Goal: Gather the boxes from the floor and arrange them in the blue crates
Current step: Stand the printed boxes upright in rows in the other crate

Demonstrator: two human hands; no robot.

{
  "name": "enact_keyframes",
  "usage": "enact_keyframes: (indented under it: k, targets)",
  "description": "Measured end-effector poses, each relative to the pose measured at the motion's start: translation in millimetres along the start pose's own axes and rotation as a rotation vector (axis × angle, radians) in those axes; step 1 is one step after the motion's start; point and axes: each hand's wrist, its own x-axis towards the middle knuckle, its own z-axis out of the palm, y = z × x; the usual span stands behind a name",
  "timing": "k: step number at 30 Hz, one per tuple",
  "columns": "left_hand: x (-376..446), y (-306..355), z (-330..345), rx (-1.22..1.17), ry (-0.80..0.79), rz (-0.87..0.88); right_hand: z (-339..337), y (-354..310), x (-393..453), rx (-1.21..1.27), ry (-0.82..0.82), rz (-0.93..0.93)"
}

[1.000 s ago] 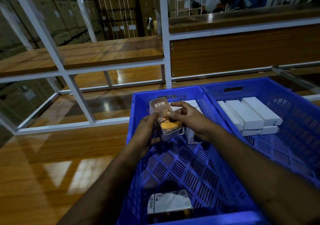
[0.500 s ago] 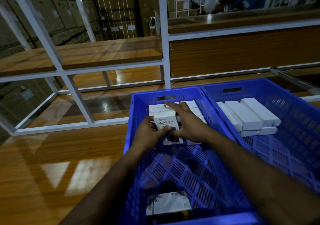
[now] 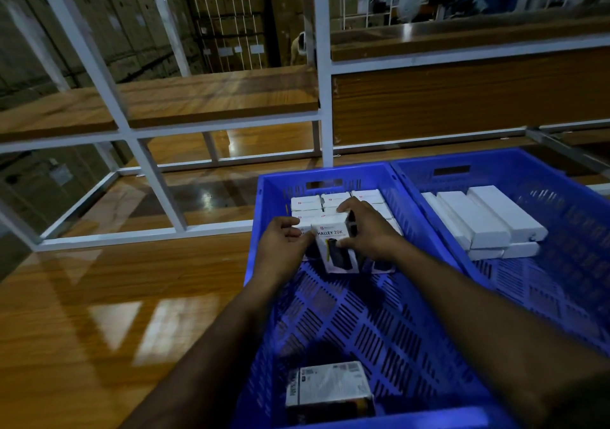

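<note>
Both hands meet over the left blue crate [image 3: 389, 323], at its far end. The left hand [image 3: 284, 240] pinches the left edge of a white box printed "HALLEY 20K" [image 3: 336, 247], thumb and fingers curled against it. The right hand [image 3: 366, 230] grips the same box from the right, its fingers wrapped over the top corner and its thumb on the front face. The box stands upright and slightly tilted, pressed against the packed rows of white boxes [image 3: 333, 201] that fill the far end of this crate. At the crate's near end a single box with a grey label [image 3: 326, 389] lies flat on the slotted floor, well apart from the rows. Just beside this crate on its right sits the right blue crate [image 3: 561, 277], holding a stack of long white boxes [image 3: 488, 224] near its far left corner. Both crates rest on a glossy wooden shelf [image 3: 99, 313] framed by white metal racking [image 3: 138, 151].
</note>
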Motion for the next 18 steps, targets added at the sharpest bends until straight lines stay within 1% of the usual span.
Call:
enact_keyframes:
  k: [3, 5, 6, 8, 10, 12, 15, 18]
  targets:
    - [1, -1, 0, -0.017, 0.018, 0.002, 0, 2, 3, 0.111, -0.023, 0.020]
    - [1, 1, -1, -0.019, 0.019, 0.001, 0, 4, 3, 0.090, -0.030, 0.017]
    - [0, 2, -2, -0.016, 0.017, 0.000, 0, 5, 2, 0.012, -0.033, 0.016]
    - [-2, 5, -2, -0.006, 0.017, 0.000, 4, 9, 0, -0.222, -0.021, 0.011]
    - [-3, 6, -2, -0.012, 0.021, -0.003, 9, 13, -3, -0.439, 0.014, 0.022]
    - [-5, 7, -3, -0.015, 0.022, -0.007, 15, 17, -6, -0.605, 0.042, 0.034]
    - [-6, 8, -4, -0.032, 0.006, -0.025, 23, 20, -10, -0.765, 0.087, 0.023]
    - [-8, 9, -5, -0.012, 0.001, -0.019, 26, 17, -15, -0.859, 0.108, 0.008]
